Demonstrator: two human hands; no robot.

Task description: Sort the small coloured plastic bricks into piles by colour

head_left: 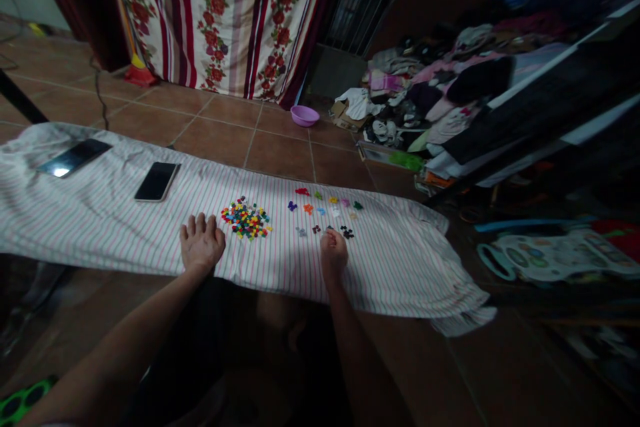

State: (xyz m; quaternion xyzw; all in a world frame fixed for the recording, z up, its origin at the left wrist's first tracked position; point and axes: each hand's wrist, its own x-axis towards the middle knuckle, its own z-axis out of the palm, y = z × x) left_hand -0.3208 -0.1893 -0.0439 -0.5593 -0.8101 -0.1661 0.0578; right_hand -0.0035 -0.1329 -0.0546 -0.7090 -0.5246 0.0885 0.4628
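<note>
A striped cloth (100, 220) is spread over the tiled floor. On it lies a heap of small coloured pieces (245, 219), with small sorted groups of pieces (325, 208) to its right. My left hand (201, 242) rests flat on the cloth just left of the heap, fingers stretched out. My right hand (333, 255) is curled closed on the cloth beside the nearest dark pieces (347, 233); what it holds, if anything, is hidden.
Two phones lie on the cloth at the left: one (157, 181) nearer, one (75, 157) farther. A purple bowl (305, 115) sits on the tiles by a flowered curtain (225, 13). A pile of clothes (440, 100) fills the right.
</note>
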